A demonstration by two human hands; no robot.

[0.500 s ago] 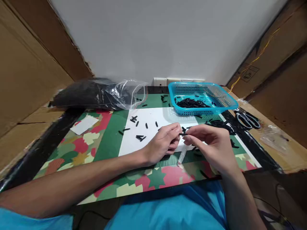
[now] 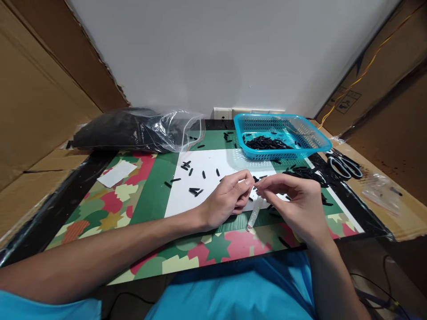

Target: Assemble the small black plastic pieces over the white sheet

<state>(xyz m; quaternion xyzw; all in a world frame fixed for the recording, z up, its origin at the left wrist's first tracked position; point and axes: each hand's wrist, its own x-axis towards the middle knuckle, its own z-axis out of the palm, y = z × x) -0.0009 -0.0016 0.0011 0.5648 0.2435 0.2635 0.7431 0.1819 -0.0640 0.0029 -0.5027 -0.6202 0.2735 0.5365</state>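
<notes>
My left hand [image 2: 230, 195] is closed, with thumb and forefinger pinched; what they hold, if anything, is too small to make out. Facing it, fingertips almost touching, my right hand [image 2: 293, 200] is also pinched, and its grip is hidden at the tips. Below and between the hands lies a clear narrow tube [image 2: 255, 213] with whitish contents. Small black slim pieces [image 2: 194, 191] are scattered over the white sheet [image 2: 180, 204] left of my hands. More black pieces [image 2: 302, 173] are heaped beyond my right hand.
A blue basket [image 2: 283, 154] with a pile of black pieces stands at the back right. Scissors [image 2: 343, 165] and a small clear bag [image 2: 382, 193] lie at the right. A big plastic bag [image 2: 133, 129] of dark material rests at the back left, near a white card [image 2: 117, 174].
A small black piece showed between my fingertips before; it no longer shows there. My right hand has shifted slightly, and the fingertips now hide what they pinch.
</notes>
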